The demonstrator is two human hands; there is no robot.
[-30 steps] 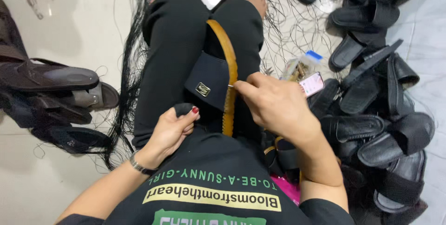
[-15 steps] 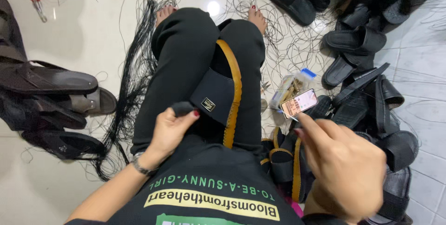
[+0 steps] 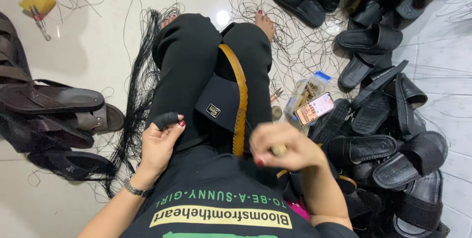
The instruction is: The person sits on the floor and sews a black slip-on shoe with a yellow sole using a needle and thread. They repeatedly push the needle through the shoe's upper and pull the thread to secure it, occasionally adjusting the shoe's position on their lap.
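A black sandal [image 3: 219, 103] with a tan sole edge lies sole-side out on my lap, between my black-trousered thighs. My left hand [image 3: 158, 144] rests on my left thigh beside it, fingers loosely curled, holding nothing I can see; a black sleeve covers one digit. A metal bracelet [image 3: 135, 189] sits on that wrist. My right hand [image 3: 285, 149] is closed around a small pale wooden-handled tool [image 3: 279, 150] at the near end of the sandal's tan edge. The tool's tip is hidden.
A heap of black sandals [image 3: 388, 120] fills the right side. A phone [image 3: 315, 108] and a clear box [image 3: 304, 93] of small parts lie by my right knee. Brown sandals [image 3: 54, 100] are stacked at left. Black threads [image 3: 135, 95] are strewn on the tiled floor; a yellow item [image 3: 37, 1] lies far left.
My right hand left the sandal's edge, reached right toward the pile by the phone, and has come back to the sandal closed on a wooden-handled tool. My left hand stayed on the thigh.
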